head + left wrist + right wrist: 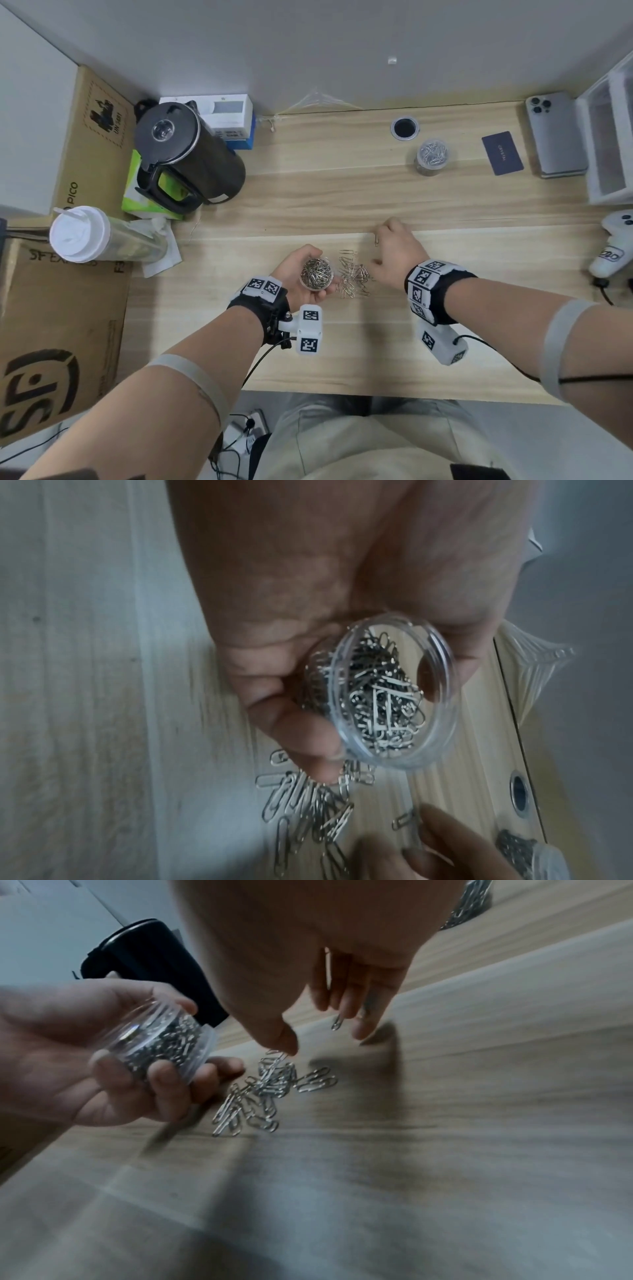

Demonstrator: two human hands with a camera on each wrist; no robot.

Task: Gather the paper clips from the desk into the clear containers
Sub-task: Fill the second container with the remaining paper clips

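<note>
Item: loose paper clips (353,277), one small heap on the wooden table (445,342), just beside the person's left hand (301,274) and near the front edge.

Item: clear container (316,273), round and open-mouthed, already well filled with clips. Left hand grips it, fingers curled round the wall, mouth tilted toward the heap and low over the table.

Item: right hand (394,253), beyond and to the right of the heap, fingers pointing down and only loosely spread. A single clip (376,240) shows at the fingertips; the right wrist view suggests it is caught between two fingers, but whether it is firmly held I cannot tell. The thumb reaches down to the top of the heap.

Item: second clear container (432,158), also holding clips, standing well apart toward the back of the table (not in play at present).

Handling note, as judgement: the step in hand is collecting clips by the right hand for transfer to the held container. It would go best if clips are drawn together and lifted in a small pinch, not one at a time. The container should be kept close beside the heap, mouth upward enough that its contents do not spill. Release should come only once the fingers are over the opening, since clips tangle and drag neighbours along.
</note>
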